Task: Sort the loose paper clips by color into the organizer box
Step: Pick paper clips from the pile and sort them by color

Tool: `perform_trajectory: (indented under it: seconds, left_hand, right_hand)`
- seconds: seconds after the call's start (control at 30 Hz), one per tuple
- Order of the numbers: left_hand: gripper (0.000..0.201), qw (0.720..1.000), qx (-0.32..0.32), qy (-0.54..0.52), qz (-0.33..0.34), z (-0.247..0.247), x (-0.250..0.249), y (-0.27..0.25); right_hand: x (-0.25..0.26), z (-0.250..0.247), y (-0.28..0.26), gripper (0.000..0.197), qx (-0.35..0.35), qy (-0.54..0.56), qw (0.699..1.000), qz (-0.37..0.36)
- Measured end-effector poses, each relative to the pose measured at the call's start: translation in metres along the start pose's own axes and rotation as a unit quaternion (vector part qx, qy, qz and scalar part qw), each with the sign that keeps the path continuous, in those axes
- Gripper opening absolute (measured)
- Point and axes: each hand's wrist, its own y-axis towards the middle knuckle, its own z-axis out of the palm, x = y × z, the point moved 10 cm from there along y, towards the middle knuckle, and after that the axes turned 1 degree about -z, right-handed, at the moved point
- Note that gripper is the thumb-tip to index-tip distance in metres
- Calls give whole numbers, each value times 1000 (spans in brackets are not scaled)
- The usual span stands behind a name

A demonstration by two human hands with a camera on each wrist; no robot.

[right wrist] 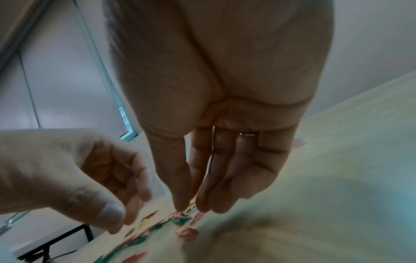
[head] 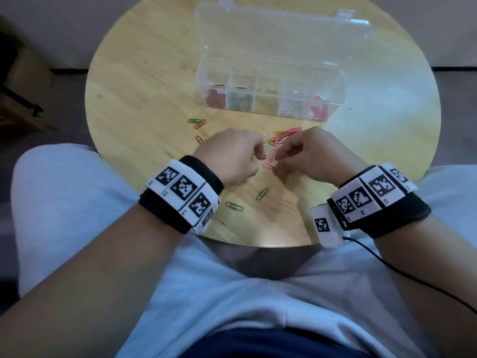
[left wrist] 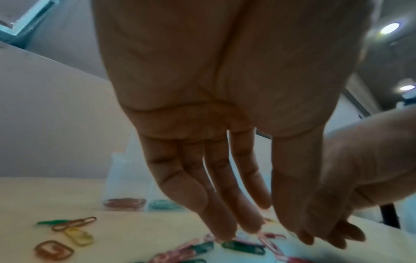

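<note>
A clear organizer box (head: 344, 81) stands open on the round wooden table (head: 144, 81). Its front compartments hold red, green, yellow, white and pink clips. Loose paper clips (head: 281, 136) lie piled just in front of both hands. My left hand (head: 259, 153) reaches down with fairly straight fingers (left wrist: 225, 231), whose tips are just above a dark green clip (left wrist: 243, 246). My right hand (head: 277, 157) points its fingers down at the pile, thumb and fingertips (right wrist: 180, 208) close together over pink clips (head: 270, 156). Neither hand visibly holds a clip.
Two green clips (head: 262, 193) lie near the front table edge between my wrists. Green, brown and yellow clips (head: 197, 122) sit left of the pile. The box lid (head: 278, 34) leans back behind the compartments. My lap is under the near edge.
</note>
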Motion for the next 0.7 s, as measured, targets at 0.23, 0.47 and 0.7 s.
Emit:
perform_trajectory:
  seconds: [0.23, 0.47, 0.7]
  left_hand:
    - [19, 997, 57, 57, 11, 24, -6, 2]
    - [16, 996, 74, 55, -13, 29, -7, 0]
    - [13, 999, 31, -1, -22, 11, -1, 2]
  right_hand:
    - [15, 14, -1, 21, 13, -53, 998, -30]
    - [19, 19, 0, 21, 10, -104, 994, -22]
    - [10, 16, -2, 20, 31, -105, 994, 2]
